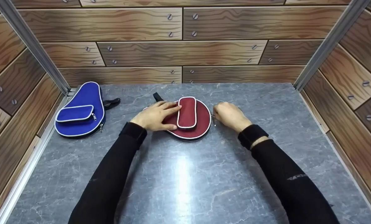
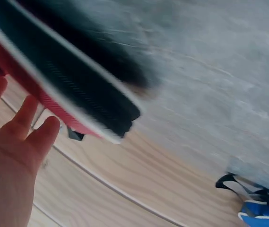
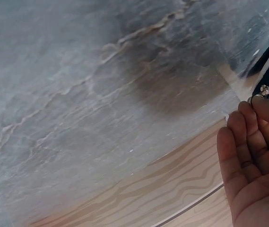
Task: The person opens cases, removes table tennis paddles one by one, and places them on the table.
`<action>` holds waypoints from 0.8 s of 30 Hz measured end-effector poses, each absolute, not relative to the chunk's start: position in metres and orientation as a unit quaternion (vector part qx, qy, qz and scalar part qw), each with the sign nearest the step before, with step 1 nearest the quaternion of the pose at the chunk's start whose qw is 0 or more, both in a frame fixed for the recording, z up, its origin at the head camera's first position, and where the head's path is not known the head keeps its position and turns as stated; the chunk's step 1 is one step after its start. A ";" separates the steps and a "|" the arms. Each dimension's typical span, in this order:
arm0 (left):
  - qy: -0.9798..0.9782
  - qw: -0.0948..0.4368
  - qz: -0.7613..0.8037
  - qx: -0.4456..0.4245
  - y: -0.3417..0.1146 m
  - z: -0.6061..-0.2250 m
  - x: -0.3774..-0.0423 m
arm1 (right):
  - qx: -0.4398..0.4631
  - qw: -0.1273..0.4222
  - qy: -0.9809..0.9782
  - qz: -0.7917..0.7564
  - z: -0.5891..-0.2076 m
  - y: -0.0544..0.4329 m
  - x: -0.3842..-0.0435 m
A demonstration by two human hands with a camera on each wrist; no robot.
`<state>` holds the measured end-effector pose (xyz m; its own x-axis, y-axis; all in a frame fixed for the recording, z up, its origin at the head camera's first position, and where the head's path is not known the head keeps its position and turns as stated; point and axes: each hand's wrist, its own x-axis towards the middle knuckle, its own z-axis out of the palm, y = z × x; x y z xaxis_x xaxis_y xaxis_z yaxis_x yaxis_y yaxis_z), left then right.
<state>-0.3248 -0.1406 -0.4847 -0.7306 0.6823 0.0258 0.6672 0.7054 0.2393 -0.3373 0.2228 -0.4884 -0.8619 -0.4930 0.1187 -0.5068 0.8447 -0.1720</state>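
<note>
A dark red table tennis bat case (image 1: 203, 124) with white piping lies on the grey table, its round end to the right. On its front sits a small red pouch (image 1: 187, 112). My left hand (image 1: 156, 115) rests across the narrow part of the case, fingers spread and fingertips at the pouch's left edge. At the round edge, my right hand (image 1: 230, 115) pinches the zipper pull between thumb and index finger. The metal zipper slider (image 3: 265, 90) shows just past the thumb in the right wrist view. The pull itself is mostly hidden by the fingers.
A blue bat case (image 1: 89, 96) with its own pouch and black strap (image 1: 111, 102) lies at the far left. Wood-patterned walls (image 1: 182, 53) enclose the table at the back and both sides. A black strap (image 1: 157, 97) sticks out behind the left hand.
</note>
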 end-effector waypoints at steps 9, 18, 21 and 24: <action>0.927 0.062 0.131 0.346 -0.144 -0.488 -0.325 | 0.259 0.051 -0.959 0.102 -0.493 0.224 -0.343; 0.936 0.054 0.137 0.319 -0.138 -0.489 -0.319 | 0.263 0.060 -0.956 0.111 -0.494 0.227 -0.343; 0.938 0.051 0.139 0.313 -0.137 -0.491 -0.318 | 0.267 0.062 -0.955 0.113 -0.495 0.227 -0.343; 0.941 0.046 0.140 0.306 -0.138 -0.492 -0.316 | 0.271 0.064 -0.954 0.114 -0.497 0.226 -0.343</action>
